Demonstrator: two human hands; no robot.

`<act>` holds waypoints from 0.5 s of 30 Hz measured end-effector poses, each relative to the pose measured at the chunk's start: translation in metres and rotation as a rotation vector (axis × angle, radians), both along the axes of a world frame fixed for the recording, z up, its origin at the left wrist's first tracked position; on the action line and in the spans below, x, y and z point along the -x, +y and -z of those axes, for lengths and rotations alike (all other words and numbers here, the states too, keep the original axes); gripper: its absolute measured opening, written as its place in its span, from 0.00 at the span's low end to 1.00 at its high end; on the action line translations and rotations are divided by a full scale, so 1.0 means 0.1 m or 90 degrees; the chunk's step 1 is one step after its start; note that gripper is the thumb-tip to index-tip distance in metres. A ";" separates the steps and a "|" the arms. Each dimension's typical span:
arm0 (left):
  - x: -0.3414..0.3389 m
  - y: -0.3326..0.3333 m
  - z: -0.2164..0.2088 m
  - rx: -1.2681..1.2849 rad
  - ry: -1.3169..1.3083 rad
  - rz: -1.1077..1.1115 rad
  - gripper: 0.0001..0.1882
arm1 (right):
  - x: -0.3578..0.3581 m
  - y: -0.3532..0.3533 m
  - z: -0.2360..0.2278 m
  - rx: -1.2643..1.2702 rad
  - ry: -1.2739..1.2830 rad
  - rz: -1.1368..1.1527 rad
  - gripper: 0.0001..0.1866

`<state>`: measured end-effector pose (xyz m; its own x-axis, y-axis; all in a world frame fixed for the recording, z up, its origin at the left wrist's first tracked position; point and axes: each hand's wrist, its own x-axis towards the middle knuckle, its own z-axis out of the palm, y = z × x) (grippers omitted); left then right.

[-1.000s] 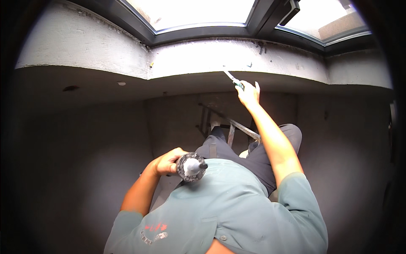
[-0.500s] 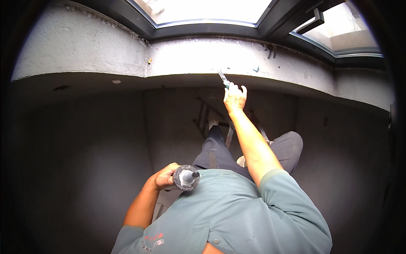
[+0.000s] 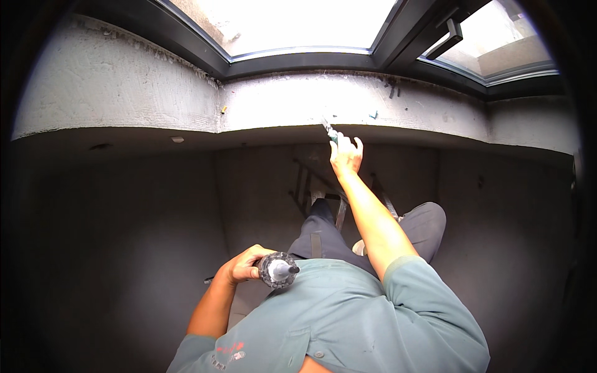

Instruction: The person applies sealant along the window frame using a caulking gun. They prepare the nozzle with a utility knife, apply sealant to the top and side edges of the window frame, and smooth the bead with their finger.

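Note:
My left hand (image 3: 246, 265) is closed around a caulking gun (image 3: 278, 271) held close to my waist. Its pale nozzle, dark at the tip, points up toward me, and the rest of the gun is mostly hidden. My right arm reaches forward to the front edge of the pale window sill (image 3: 280, 102). In my right hand (image 3: 346, 156) is a small green-handled tool (image 3: 333, 134) with a narrow, light blade; its exact kind is hard to make out. The blade's end lies at the sill's edge, and some fingers of that hand stick out.
Dark window frames (image 3: 298, 63) run behind the sill, with a handle (image 3: 446, 41) at right. Small scraps lie on the sill, among them a yellow piece (image 3: 224, 109) and a blue bit (image 3: 373, 114). A metal ladder (image 3: 341, 214) stands below, by my legs.
My view has tilted up slightly, so the sill and window sit lower in it. The left hand with the caulking gun has shifted slightly right; the right hand stays at the sill's edge.

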<state>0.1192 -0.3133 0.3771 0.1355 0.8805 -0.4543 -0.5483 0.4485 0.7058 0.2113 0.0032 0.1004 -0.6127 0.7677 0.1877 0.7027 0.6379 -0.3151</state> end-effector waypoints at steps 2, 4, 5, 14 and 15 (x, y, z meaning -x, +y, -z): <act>-0.01 -0.05 0.01 0.025 -0.001 0.001 0.47 | 0.10 0.04 0.03 -0.046 0.013 -0.006 0.18; 0.01 -0.09 0.03 0.033 0.001 0.014 0.48 | 0.13 -0.02 0.06 0.009 -0.024 -0.014 0.19; 0.00 -0.10 0.05 0.022 -0.003 0.017 0.48 | 0.11 -0.07 0.07 0.029 -0.012 -0.026 0.20; -0.16 -0.26 0.14 0.050 0.003 -0.040 0.48 | 0.12 -0.13 0.10 0.066 0.012 -0.050 0.14; -0.17 -0.26 0.14 0.064 0.005 -0.058 0.46 | 0.06 -0.20 0.10 0.078 0.019 -0.059 0.15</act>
